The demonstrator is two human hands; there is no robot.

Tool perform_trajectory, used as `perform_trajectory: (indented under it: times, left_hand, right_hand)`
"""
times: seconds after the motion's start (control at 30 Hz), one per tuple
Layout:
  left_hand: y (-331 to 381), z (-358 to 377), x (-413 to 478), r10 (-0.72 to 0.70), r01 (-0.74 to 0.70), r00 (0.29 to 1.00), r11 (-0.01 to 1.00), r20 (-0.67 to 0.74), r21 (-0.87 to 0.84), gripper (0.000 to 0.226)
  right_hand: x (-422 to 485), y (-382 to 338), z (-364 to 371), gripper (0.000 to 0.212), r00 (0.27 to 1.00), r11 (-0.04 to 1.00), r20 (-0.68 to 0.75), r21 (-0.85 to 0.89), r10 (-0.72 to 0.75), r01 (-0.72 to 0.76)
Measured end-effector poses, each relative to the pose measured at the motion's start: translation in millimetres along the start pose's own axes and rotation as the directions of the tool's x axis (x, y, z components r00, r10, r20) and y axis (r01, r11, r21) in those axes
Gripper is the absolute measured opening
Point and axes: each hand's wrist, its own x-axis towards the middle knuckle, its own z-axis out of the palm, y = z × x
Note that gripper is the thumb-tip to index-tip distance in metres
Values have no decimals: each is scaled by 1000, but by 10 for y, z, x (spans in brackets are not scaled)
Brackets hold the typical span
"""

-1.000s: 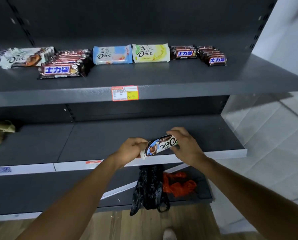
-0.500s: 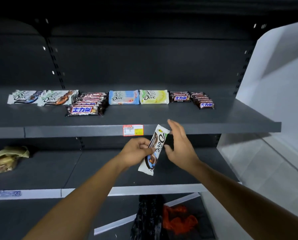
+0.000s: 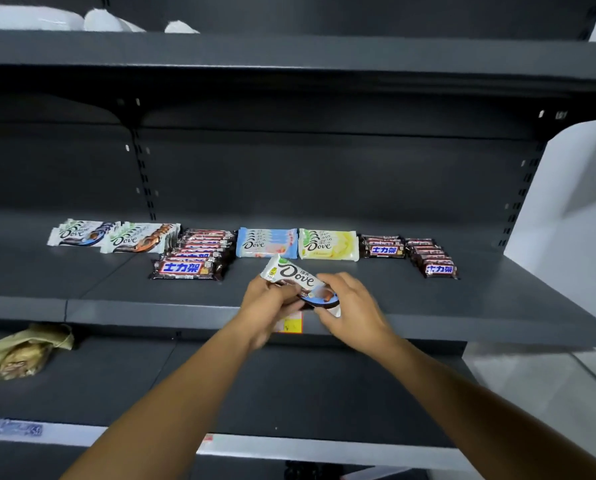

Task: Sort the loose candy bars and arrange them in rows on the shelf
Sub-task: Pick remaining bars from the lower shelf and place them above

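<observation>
Grey metal shelf (image 3: 497,299): Dove stacks (image 3: 81,233) at far left, then a Snickers row (image 3: 194,258). Over the shelf's front edge I see the left hand (image 3: 268,303) gripping a tilted white Dove bar (image 3: 298,279), its lower end pinched by the right hand (image 3: 355,313).

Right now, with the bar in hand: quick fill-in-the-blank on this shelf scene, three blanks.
The white Dove bar is gripped by ___ hands: left hand and right hand.
The stack directly left of the yellow Dove stack has a ___ wrapper.
The beige bag lies on the shelf ___ the candy shelf.
Missing words: both; blue; below.
</observation>
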Motion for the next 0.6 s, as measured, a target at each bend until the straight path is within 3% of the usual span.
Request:
perform_trajectory:
  times: [0.1, 0.2, 0.27, 0.37, 0.43, 0.6]
  left_hand:
    - [111, -155, 129, 80, -75, 991, 996, -106, 47, 32]
    - [184, -370, 260, 224, -177, 970, 919, -97, 353, 44]
    - [243, -516, 334, 357, -283, 934, 759, -11, 587, 54]
    - [334, -764, 476, 511, -452, 832, 402, 214, 796, 59]
    - [398, -951, 551, 531, -518, 776, 227, 340, 825, 49]
    - [646, -1564, 737, 510, -537, 711, -50, 484, 842, 45]
  right_hand:
    - [165, -17, 12, 53, 999, 999, -28, -31, -30, 29]
    - [305, -86, 75, 53, 999, 998, -29, -32, -46, 45]
    - [392, -177, 157, 53, 998, 998, -28, -31, -57, 56]
    - [548, -351, 321, 51, 996, 997, -38, -30, -76, 75]
    - [664, -495, 444, 50, 994, 995, -49, -41, -94, 92]
    - [992, -936, 796, 50, 996, 997, -71, -47, -58, 55]
